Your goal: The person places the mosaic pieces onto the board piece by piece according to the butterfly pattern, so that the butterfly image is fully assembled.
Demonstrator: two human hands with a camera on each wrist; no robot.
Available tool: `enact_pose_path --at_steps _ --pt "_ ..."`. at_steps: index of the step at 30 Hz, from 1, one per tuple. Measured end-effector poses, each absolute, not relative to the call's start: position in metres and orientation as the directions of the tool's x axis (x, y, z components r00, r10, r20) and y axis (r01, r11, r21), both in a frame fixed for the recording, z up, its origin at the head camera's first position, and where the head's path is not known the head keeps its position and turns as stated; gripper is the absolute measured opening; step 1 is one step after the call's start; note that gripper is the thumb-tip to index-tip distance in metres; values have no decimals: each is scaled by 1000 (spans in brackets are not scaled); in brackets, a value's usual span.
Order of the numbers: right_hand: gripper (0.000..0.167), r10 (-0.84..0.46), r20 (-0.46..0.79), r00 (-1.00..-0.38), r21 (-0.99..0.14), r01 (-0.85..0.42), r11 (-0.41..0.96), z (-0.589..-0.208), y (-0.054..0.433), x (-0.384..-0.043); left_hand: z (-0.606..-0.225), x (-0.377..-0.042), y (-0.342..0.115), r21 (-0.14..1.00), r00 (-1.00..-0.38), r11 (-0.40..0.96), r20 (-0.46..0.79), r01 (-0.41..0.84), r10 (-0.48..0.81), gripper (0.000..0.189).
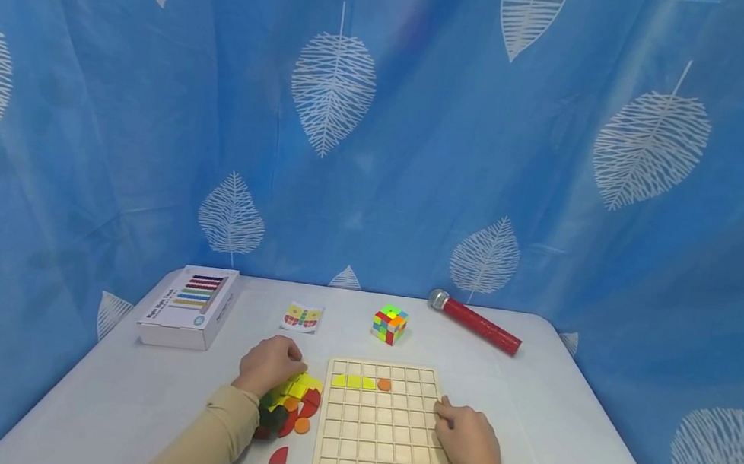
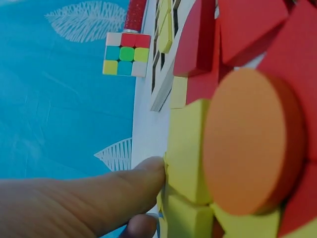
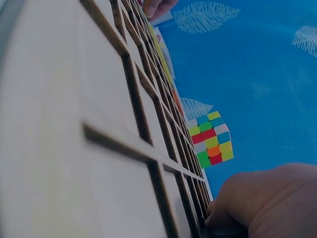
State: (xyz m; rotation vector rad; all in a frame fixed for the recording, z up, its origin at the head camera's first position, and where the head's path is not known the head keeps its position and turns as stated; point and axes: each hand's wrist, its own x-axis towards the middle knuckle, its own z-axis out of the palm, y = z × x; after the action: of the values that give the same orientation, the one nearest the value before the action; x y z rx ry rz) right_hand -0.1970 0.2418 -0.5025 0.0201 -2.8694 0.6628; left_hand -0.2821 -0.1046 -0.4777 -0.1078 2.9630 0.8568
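Note:
My left hand [image 1: 270,364] reaches over the far side of a pile of flat pieces; its fingertips touch the yellow pieces [image 2: 187,153]. Whether it pinches one is hidden. Red pieces [image 1: 309,402] and an orange disc [image 2: 255,144] lie in the same pile. At the right edge of a wooden grid board [image 1: 375,450], my right hand [image 1: 471,441] grips the rim with thumb and curled fingers. Near the board's far left, a row of yellow pieces [image 1: 354,381] ends in an orange disc [image 1: 384,384], all set in cells.
A picture card [image 1: 302,317] lies behind the pile. A white box [image 1: 187,308] stands far left, a puzzle cube [image 1: 390,324] behind the board, and a red microphone [image 1: 480,326] far right. One red quarter-round piece [image 1: 278,456] lies near the board's left edge.

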Motion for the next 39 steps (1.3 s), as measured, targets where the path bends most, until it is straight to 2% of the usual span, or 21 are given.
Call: enact_pose_path --at_steps 8,16,30,39 --pt "28 43 183 -982 -419 -39 907 -503 243 -201 -480 -285 -106 541 -996 838 -74 -77 -44 20" --pt "29 47 181 -982 -431 -37 901 -504 244 -198 -484 -286 -106 615 -998 786 -52 -69 -48 14" --pt "29 47 185 -982 -436 -39 899 -506 246 -197 -474 -285 -84 727 -998 687 -56 -14 39 6" --pt "29 44 184 -982 -440 -42 897 -506 243 -197 -475 -284 -68 716 -996 696 -6 55 85 9"
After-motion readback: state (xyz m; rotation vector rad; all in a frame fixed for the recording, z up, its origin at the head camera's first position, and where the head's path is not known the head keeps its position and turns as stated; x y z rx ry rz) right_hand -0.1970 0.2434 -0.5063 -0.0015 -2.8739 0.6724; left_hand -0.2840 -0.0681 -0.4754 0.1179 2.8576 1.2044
